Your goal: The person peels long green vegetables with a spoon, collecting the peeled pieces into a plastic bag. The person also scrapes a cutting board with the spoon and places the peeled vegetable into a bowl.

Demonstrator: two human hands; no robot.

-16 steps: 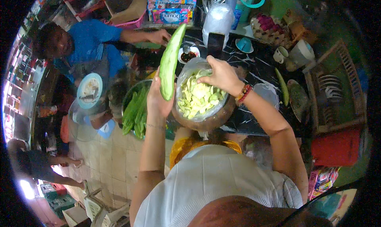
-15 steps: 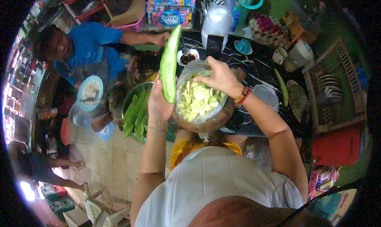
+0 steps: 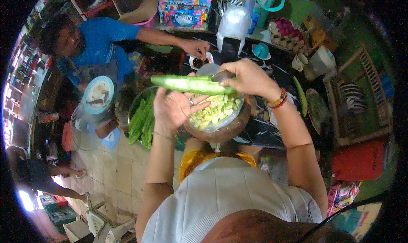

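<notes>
A long, pale green peeled gourd (image 3: pixel 193 84) lies crosswise over a bowl lined with a clear plastic bag (image 3: pixel 226 123). Sliced pale pieces (image 3: pixel 212 111) fill the bag. My left hand (image 3: pixel 173 108) supports the gourd, palm up with several fingers spread and one fingertip showing beyond its far side. At the gourd's right end, my right hand (image 3: pixel 248 79) is closed on a knife (image 3: pixel 222 75); only part of its metal blade shows, against the gourd. The handle is hidden in my fingers.
A basin of green gourds (image 3: pixel 142 120) stands left of the bowl. A co-worker in blue (image 3: pixel 102 35) reaches to a small dish of dark sauce (image 3: pixel 198 63) and holds a plate (image 3: pixel 98 95). Another gourd (image 3: pixel 301 96), a mug (image 3: pixel 299 61) and a wooden dish rack (image 3: pixel 361 94) are right.
The gourd has swung from upright to crosswise over the bowl. My right hand has left the bag's rim and now shows a knife blade. The co-worker's hand has reached to the sauce dish.
</notes>
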